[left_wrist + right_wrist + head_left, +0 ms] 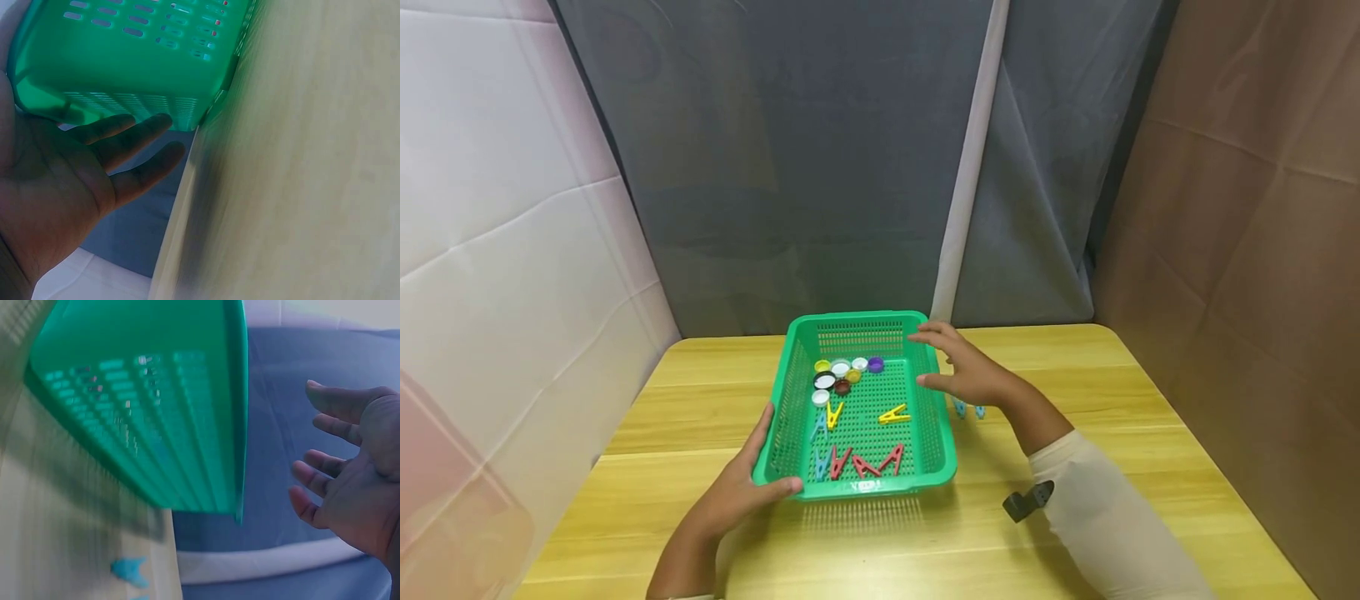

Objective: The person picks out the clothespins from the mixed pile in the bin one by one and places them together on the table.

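Pale sleeve (pixel 1112 517), left hand (pixel 741 490) holding green basket (pixel 910 484)

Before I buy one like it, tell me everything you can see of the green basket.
The green basket looks like plastic: rectangular with rounded corners, a smooth rim, slotted walls and a perforated floor. Pale marks on the near rim are unreadable. It is open-topped and upright over the table, holding coloured caps and clips. The left hand grips its near left corner; the right hand is by its right rim, apparently apart.
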{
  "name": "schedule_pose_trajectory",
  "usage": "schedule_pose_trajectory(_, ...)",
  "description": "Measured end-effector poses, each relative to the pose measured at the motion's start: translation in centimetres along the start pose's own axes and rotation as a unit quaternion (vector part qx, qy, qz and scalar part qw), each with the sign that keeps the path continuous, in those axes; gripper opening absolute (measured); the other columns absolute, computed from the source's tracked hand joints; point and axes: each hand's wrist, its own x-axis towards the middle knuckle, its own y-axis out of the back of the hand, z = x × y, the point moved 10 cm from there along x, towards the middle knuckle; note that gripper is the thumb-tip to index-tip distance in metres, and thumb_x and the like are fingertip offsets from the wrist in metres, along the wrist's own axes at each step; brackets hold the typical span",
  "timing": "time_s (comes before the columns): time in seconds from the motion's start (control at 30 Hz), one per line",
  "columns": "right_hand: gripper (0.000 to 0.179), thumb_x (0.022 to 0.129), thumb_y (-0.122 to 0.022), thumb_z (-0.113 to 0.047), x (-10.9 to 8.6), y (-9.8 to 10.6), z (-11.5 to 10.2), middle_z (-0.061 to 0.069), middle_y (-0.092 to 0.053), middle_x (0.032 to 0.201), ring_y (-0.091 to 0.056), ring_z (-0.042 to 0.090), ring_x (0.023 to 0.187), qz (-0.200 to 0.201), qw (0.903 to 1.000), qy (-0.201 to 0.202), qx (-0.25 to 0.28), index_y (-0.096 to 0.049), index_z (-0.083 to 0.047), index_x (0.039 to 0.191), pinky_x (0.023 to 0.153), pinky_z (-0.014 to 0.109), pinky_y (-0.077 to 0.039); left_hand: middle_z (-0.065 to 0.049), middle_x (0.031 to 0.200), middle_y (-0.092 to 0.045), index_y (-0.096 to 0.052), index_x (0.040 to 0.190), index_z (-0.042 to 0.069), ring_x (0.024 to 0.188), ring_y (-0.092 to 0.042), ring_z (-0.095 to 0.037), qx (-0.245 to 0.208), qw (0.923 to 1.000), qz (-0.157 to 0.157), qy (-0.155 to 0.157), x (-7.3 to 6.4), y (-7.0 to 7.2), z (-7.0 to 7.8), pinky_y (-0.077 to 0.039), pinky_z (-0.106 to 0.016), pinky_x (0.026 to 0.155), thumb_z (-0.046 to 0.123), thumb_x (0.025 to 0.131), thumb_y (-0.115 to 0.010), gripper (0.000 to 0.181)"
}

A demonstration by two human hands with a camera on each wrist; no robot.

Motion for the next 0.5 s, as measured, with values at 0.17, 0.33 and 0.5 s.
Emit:
schedule_pose_trajectory(0.17,0.067,0.106,-0.073,-0.020,1.0,-1.9,-2.0,0.016,-0.027,0.177,-0.035,0.043,0.162,-0.049,0.9985,0.010,0.020,-0.044,-0.012,0.166,0.119,0.071,-0.043,-0.024,0.184,0.001,0.008,0.177,0.030,0.165,-0.016,-0.059,0.003,1.0000,0.000,0.002,0.0,-0.1,-0.1,-0.028,-0.076,0.124,0.021,0.091,-0.088,0.129)
schedule_pose_trajectory(0.33,0.063,0.107,-0.072,-0.019,1.7,-4.1,-3.8,0.013,-0.035,0.172,-0.047,0.039,0.152,-0.097,0.9944,0.021,0.037,-0.047,-0.012,0.164,0.112,0.062,-0.053,-0.024,0.184,0.001,0.008,0.177,0.028,0.165,-0.014,-0.059,0.000,1.0000,-0.001,0.000,0.0,-0.1,0.0,-0.027,-0.077,0.125,0.021,0.091,-0.087,0.129)
schedule_pose_trajectory(0.5,0.064,0.107,-0.073,-0.020,2.3,-6.1,-5.0,0.013,-0.039,0.170,-0.051,0.036,0.151,-0.129,0.9909,0.027,0.025,-0.047,-0.010,0.164,0.110,0.057,-0.056,-0.024,0.184,0.001,0.008,0.177,0.029,0.166,-0.012,-0.059,-0.003,1.0000,-0.002,-0.006,-0.1,-0.1,0.2,-0.024,-0.079,0.125,0.021,0.091,-0.087,0.128)
